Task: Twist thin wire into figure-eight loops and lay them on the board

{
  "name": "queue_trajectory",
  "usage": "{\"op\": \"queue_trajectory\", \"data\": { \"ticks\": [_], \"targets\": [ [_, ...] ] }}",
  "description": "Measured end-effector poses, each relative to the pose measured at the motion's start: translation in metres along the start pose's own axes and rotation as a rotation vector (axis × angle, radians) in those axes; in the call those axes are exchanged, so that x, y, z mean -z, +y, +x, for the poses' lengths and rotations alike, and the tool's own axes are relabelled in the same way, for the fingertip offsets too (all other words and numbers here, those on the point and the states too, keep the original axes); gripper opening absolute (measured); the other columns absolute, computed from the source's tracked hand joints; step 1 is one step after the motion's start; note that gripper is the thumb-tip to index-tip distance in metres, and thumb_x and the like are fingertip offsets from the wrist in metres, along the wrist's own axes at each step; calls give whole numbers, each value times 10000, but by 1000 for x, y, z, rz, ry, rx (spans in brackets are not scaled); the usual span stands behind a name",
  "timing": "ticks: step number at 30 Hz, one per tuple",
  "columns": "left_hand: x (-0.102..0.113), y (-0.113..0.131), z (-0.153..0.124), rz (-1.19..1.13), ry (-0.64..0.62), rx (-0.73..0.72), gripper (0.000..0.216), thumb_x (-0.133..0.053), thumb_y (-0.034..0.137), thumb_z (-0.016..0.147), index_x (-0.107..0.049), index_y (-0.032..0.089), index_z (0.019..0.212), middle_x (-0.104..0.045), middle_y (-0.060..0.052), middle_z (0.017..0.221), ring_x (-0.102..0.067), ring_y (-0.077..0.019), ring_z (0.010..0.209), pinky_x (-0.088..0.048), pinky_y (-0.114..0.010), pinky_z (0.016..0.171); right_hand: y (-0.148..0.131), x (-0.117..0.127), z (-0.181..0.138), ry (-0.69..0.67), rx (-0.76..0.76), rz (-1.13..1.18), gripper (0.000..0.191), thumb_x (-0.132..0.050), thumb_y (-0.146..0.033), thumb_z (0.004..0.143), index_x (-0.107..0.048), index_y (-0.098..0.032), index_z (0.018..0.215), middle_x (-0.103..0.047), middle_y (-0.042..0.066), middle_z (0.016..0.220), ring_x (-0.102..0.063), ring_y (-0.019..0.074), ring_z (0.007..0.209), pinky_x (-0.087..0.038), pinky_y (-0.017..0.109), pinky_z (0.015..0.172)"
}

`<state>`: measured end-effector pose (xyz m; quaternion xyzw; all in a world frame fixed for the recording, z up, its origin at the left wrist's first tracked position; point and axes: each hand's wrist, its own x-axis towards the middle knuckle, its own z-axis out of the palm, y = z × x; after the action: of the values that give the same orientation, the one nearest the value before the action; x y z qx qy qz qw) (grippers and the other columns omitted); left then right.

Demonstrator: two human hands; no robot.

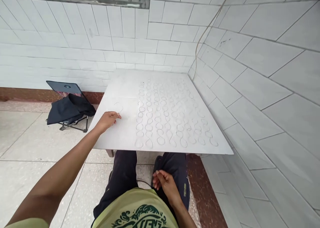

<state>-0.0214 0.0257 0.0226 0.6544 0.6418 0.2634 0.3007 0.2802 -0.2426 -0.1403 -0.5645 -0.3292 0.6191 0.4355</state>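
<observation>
My left hand reaches out over the left part of a white board set on low legs. Its fingers are curled together near a single thin wire ring lying just beyond the fingertips; what they pinch, if anything, is too small to see. Several rows of the same pale rings cover the board's middle and right. My right hand rests low at my lap, fingers pinched on a thin dark wire over my dark trousers.
White tiled walls close the back and the right side of the board. A small folding stool with dark cloth on it stands on the floor at the left. A thin cable hangs down the corner.
</observation>
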Motion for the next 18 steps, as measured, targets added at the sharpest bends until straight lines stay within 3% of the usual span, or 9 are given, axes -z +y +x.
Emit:
{"op": "queue_trajectory", "data": {
  "ticks": [3,5,8,12,15,18],
  "targets": [
    [-1,-10,36,144,103,-24,281,-572,388,870,-736,197,745,-666,-93,705,-661,-277,727,-501,-376,683,13,7,2,14,-1,-13,630,-683,-789,789,-682,-158,800,-672,31,642,-584,143,494,-432,249,476],
    [-1,-15,50,231,174,-40,246,-579,356,862,-728,191,756,-708,-145,868,-688,-343,918,-525,-429,828,18,9,3,21,-7,-40,638,-665,-798,793,-683,-160,802,-666,30,643,-581,148,495,-432,255,477],
    [-2,-23,54,319,276,-46,347,-554,378,901,-735,128,1060,-659,-240,1211,-630,-414,1166,-492,-512,994,19,8,5,14,-10,-99,634,-637,-795,809,-681,-162,812,-663,29,655,-582,156,509,-439,265,491],
    [-11,-31,43,461,376,-186,602,-456,439,987,-527,68,1456,-413,-261,1582,-417,-413,1452,-360,-546,1172,16,3,6,-3,-12,-199,578,-580,-744,862,-669,-174,822,-673,35,679,-596,173,553,-448,274,527],
    [-21,-35,45,609,347,-335,671,-331,471,1044,-373,74,1583,-232,-219,1714,-254,-368,1569,-271,-530,1235,12,-1,8,-22,-32,-312,543,-520,-698,895,-656,-179,809,-682,47,679,-598,187,572,-445,284,550],
    [-32,-36,65,687,144,-281,712,-212,487,1062,-243,82,1648,-137,-175,1753,-164,-326,1610,-186,-522,1273,8,-5,12,-59,-12,-448,498,-459,-615,931,-634,-186,751,-696,66,690,-610,197,621,-443,289,594]
  ]
}}
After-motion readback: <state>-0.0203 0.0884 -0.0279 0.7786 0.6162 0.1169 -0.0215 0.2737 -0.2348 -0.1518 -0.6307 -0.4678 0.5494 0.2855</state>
